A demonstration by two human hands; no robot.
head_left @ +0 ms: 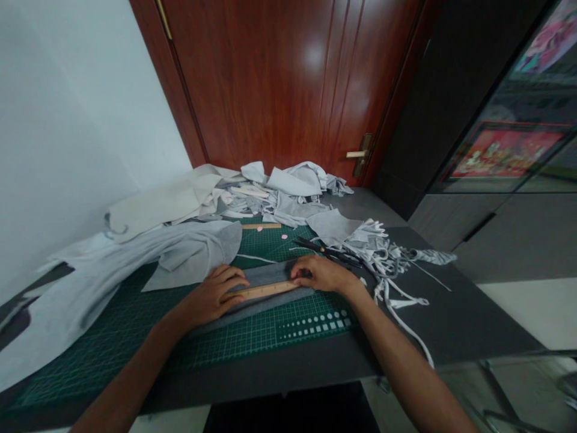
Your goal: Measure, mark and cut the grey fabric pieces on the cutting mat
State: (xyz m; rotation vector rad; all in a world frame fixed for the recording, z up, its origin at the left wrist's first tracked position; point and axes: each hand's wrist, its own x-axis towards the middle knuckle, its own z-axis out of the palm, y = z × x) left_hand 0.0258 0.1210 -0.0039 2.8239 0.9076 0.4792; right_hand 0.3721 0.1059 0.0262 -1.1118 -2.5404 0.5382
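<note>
Head view puts your forearms coming in from the bottom of the frame and meeting on a wooden ruler [264, 290]. Your left hand [215, 294] holds its near end with the fingers curled over it, and your right hand [321, 273] holds the far end with the fingertips bearing down; neither hand is clenched into a fist. The ruler lies lengthwise along a grey fabric strip [252, 314], which runs slightly aslant beneath it on a green cutting mat [306, 328]. The mat sits on a dark grey table [451, 319].

Just left of your left hand, a broad sheet of pale grey fabric [189, 255] spreads over the mat and hangs toward the wall. Past your right hand lie black scissors [315, 245], touching a tangle of pale cut strips [383, 264] that trails toward the table's right side. Beyond the mat's far part sit a second ruler [261, 226] and small pink bits [285, 236].

Farther on, a heap of crumpled grey and off-white scraps [288, 192] is piled against the end of the table. Behind it stands a red-brown wooden door [279, 78] with a metal lever handle [358, 154], a white wall [81, 120] at left and a dark cabinet [451, 90] at right.
</note>
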